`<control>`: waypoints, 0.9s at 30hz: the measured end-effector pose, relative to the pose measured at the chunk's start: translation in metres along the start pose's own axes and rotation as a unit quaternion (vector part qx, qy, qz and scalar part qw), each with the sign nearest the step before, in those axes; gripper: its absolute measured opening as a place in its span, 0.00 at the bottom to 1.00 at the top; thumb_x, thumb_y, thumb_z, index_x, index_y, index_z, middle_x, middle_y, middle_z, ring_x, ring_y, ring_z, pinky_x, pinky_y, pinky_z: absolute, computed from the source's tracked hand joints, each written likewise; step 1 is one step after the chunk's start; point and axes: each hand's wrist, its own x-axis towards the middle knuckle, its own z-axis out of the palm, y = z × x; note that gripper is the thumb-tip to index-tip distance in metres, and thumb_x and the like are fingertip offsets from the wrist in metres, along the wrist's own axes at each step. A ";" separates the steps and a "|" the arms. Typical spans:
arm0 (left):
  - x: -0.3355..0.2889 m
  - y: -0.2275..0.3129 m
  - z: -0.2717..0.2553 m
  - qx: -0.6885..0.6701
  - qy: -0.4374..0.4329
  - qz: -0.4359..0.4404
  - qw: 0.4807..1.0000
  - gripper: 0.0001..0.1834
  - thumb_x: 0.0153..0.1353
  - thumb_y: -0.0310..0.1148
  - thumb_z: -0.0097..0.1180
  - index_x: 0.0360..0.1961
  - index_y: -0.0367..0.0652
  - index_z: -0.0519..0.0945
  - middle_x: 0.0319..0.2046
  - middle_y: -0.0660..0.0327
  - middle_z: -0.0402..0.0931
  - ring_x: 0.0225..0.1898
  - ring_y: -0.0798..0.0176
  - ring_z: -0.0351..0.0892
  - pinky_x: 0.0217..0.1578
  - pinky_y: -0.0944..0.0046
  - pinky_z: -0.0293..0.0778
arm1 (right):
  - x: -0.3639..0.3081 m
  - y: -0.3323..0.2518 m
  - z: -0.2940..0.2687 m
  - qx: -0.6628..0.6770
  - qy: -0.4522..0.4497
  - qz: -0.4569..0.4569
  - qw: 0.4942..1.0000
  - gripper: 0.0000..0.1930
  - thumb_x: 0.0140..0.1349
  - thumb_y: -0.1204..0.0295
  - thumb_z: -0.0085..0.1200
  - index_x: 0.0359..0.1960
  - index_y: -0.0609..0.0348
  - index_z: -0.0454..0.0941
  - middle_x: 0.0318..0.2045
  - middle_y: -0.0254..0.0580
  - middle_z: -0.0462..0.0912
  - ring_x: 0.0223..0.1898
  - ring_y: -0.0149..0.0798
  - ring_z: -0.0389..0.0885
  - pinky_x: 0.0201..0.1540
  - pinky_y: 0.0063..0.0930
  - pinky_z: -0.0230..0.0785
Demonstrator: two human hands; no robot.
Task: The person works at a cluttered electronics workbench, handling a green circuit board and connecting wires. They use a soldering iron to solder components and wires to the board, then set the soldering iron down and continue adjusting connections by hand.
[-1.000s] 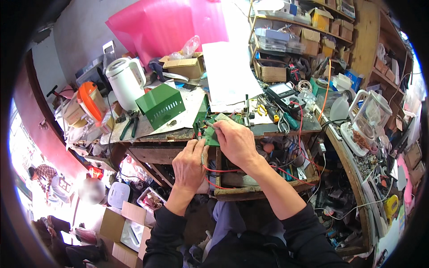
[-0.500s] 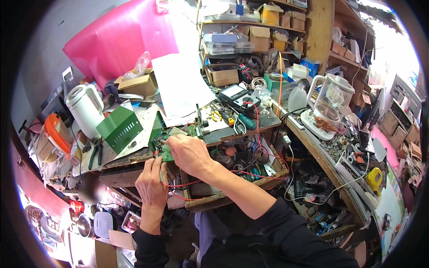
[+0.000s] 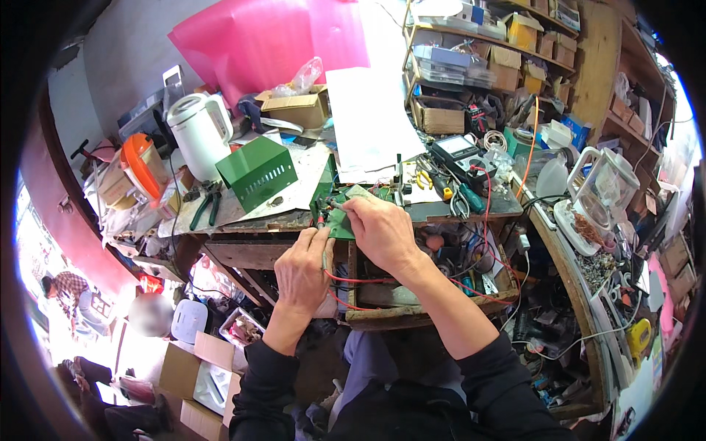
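Two dark sleeves [image 3: 266, 378] reach in from the lower edge, with greyish trousers [image 3: 368, 360] between them. Beyond the knees, an open wooden drawer [image 3: 393, 317] holds a jumble of parts, and a red wire [image 3: 360, 280] runs across it. The left hand [image 3: 301, 270] is narrow, its fingertips closed around a red probe [image 3: 321, 220] that points up and away. Beside it, the right hand [image 3: 382, 231] is bent inward with thumb and fingers close together; what it grips is hidden, so I cannot tell. A green board [image 3: 340, 224] sits between the two hands, at the front edge of the workbench [image 3: 294, 219], partly covered by the right fingers.

On the bench top, dark-handled pliers [image 3: 206, 208] lie to the left, near a slotted green metal cover [image 3: 257, 176]. To the right are a screwdriver [image 3: 471, 198] with a green handle, small yellow pliers [image 3: 424, 180] and a dark meter [image 3: 460, 152]. Farther back stand a white jug [image 3: 197, 136] and an open cardboard box [image 3: 298, 108], with a large white paper [image 3: 371, 117] to the box's right. Behind them hangs a pink sheet [image 3: 279, 44], and crowded shelves [image 3: 482, 37] rise at the right.
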 end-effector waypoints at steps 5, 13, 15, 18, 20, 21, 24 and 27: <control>0.020 -0.006 -0.005 -0.037 0.028 0.022 0.999 0.10 0.72 0.32 0.59 0.50 0.40 0.83 0.44 0.50 0.84 0.41 0.42 0.86 0.39 0.50 0.80 | -0.005 -0.005 -0.012 0.036 0.057 -0.007 0.998 0.06 0.64 0.76 0.61 0.42 0.57 0.86 0.33 0.49 0.87 0.36 0.54 0.87 0.39 0.45 0.78; 0.089 -0.022 -0.010 -0.033 -0.088 -0.011 0.996 0.14 0.74 0.41 0.57 0.40 0.42 0.87 0.33 0.49 0.85 0.34 0.42 0.86 0.35 0.45 0.79 | -0.011 -0.014 -0.048 0.065 0.183 0.002 0.981 0.06 0.63 0.76 0.61 0.41 0.60 0.87 0.32 0.51 0.87 0.35 0.53 0.88 0.40 0.42 0.80; 0.104 -0.036 -0.005 -0.020 -0.124 -0.043 0.991 0.15 0.72 0.43 0.59 0.42 0.42 0.89 0.31 0.48 0.85 0.33 0.43 0.85 0.35 0.49 0.77 | -0.013 -0.022 -0.057 0.099 0.257 -0.007 0.961 0.10 0.64 0.81 0.62 0.46 0.63 0.86 0.28 0.47 0.84 0.27 0.41 0.83 0.32 0.32 0.75; 0.114 -0.048 0.000 -0.004 -0.136 -0.028 0.990 0.17 0.71 0.44 0.60 0.40 0.40 0.89 0.29 0.46 0.84 0.32 0.43 0.85 0.35 0.49 0.77 | -0.016 -0.022 -0.064 0.121 0.300 -0.074 0.943 0.12 0.64 0.84 0.63 0.49 0.64 0.86 0.25 0.38 0.80 0.21 0.27 0.73 0.24 0.23 0.66; 0.118 -0.050 0.002 -0.012 -0.152 -0.022 0.988 0.18 0.70 0.44 0.61 0.39 0.38 0.88 0.28 0.45 0.84 0.32 0.42 0.84 0.35 0.49 0.76 | -0.021 -0.024 -0.068 0.132 0.293 -0.110 0.940 0.13 0.63 0.84 0.63 0.49 0.64 0.86 0.24 0.37 0.79 0.20 0.27 0.72 0.23 0.22 0.64; 0.117 -0.051 0.002 -0.016 -0.158 -0.022 0.987 0.18 0.70 0.44 0.61 0.38 0.37 0.88 0.28 0.44 0.83 0.31 0.41 0.84 0.34 0.49 0.76 | -0.022 -0.022 -0.067 0.148 0.285 -0.126 0.939 0.14 0.61 0.86 0.63 0.49 0.63 0.87 0.21 0.35 0.75 0.17 0.27 0.70 0.20 0.23 0.61; 0.116 -0.056 0.005 -0.034 -0.152 -0.011 0.988 0.19 0.70 0.43 0.62 0.36 0.35 0.87 0.26 0.43 0.81 0.30 0.40 0.83 0.33 0.48 0.74 | -0.032 -0.022 -0.067 0.151 0.232 -0.148 0.950 0.15 0.59 0.86 0.63 0.48 0.62 0.87 0.18 0.33 0.72 0.16 0.27 0.69 0.20 0.23 0.59; 0.117 -0.050 0.000 -0.043 -0.161 -0.020 0.986 0.20 0.69 0.43 0.62 0.34 0.32 0.85 0.25 0.41 0.80 0.28 0.40 0.81 0.32 0.48 0.73 | -0.037 -0.019 -0.057 0.151 0.198 -0.177 0.952 0.14 0.56 0.86 0.63 0.44 0.63 0.88 0.18 0.32 0.74 0.15 0.28 0.69 0.19 0.24 0.59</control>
